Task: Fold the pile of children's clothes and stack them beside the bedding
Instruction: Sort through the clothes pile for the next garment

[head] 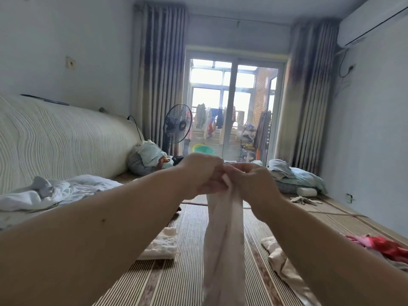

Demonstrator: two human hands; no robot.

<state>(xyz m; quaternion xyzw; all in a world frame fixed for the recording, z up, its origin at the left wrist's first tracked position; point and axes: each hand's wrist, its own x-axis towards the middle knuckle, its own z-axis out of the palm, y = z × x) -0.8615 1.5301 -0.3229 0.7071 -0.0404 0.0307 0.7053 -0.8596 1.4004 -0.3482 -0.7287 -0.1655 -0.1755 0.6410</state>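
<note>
A pale pink garment (pixel 223 246) hangs down in front of me over the striped bed mat (pixel 187 272). My left hand (pixel 202 173) and my right hand (pixel 250 181) meet side by side and both grip its top edge. A folded white lacy piece (pixel 162 245) lies on the mat to the left. A beige garment (pixel 279 259) lies loose on the right, beside a red and pink heap of clothes (pixel 384 247). Folded light-blue bedding (pixel 293 176) is stacked at the far right of the bed.
A cream padded headboard (pixel 61 138) runs along the left, with a crumpled white quilt (pixel 66 189) below it. A bundle of bedding (pixel 146 160) sits at the far left corner. A standing fan (pixel 177 127) and glass balcony doors (pixel 234 107) are beyond the bed.
</note>
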